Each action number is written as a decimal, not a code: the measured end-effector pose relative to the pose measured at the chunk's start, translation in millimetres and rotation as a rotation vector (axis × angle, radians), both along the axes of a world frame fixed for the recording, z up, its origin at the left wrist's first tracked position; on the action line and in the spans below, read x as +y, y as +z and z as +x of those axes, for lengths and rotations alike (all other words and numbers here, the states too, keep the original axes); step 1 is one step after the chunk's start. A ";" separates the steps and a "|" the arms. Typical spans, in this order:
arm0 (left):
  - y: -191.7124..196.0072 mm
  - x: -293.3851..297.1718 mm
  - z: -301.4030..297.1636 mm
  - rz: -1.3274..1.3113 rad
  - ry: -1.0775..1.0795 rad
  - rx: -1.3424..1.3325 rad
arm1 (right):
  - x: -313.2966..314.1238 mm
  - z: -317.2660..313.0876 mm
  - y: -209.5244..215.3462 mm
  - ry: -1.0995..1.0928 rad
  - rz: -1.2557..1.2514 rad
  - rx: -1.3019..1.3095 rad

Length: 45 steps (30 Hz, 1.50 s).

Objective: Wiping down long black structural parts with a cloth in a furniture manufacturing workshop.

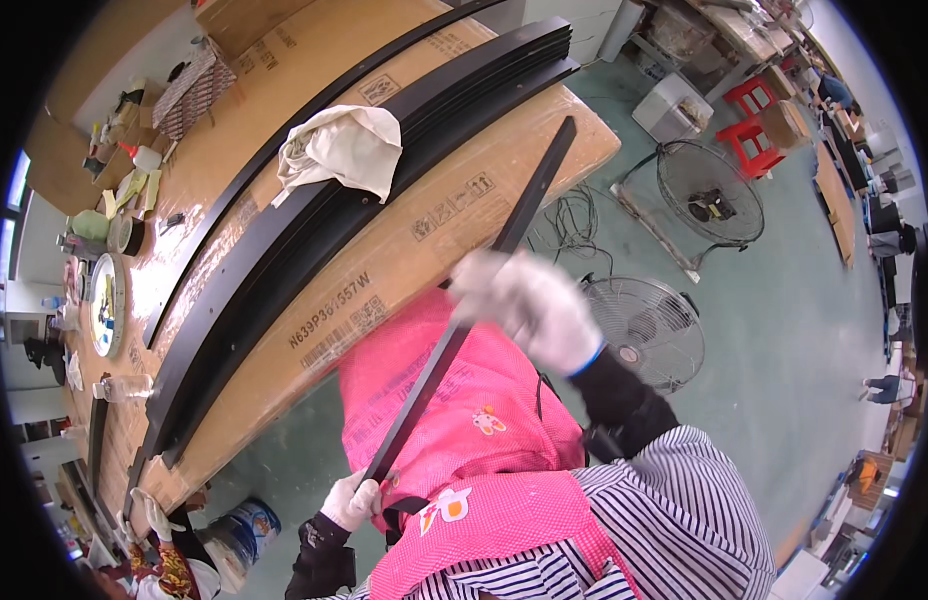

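A long, straight black bar slants across in front of my pink apron, its far end over the edge of the cardboard-covered table. My left hand, in a white glove, is closed around the near end. Partway up the bar is my right hand, also gloved. It overlaps the bar, but motion blur smears its fingers, so I cannot make out their grip. Beyond the bar, a stack of similar black bars lies along the cardboard. A crumpled cream cloth rests over the stack.
Two round floor fans and loose cables occupy the floor to the right, with red stools farther back. A glue bottle and a white round tray sit on the table's left. Another person's gloved hands are at the lower left.
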<state>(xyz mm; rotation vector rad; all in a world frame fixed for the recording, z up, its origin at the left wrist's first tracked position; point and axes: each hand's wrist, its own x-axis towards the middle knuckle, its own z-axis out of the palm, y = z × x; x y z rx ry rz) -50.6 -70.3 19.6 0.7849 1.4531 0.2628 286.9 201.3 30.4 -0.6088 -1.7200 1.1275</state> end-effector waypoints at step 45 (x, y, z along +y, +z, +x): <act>-15.5 104.9 34.0 0.307 -0.098 -0.083 | -87.2 -93.9 -41.2 0.147 -0.822 0.580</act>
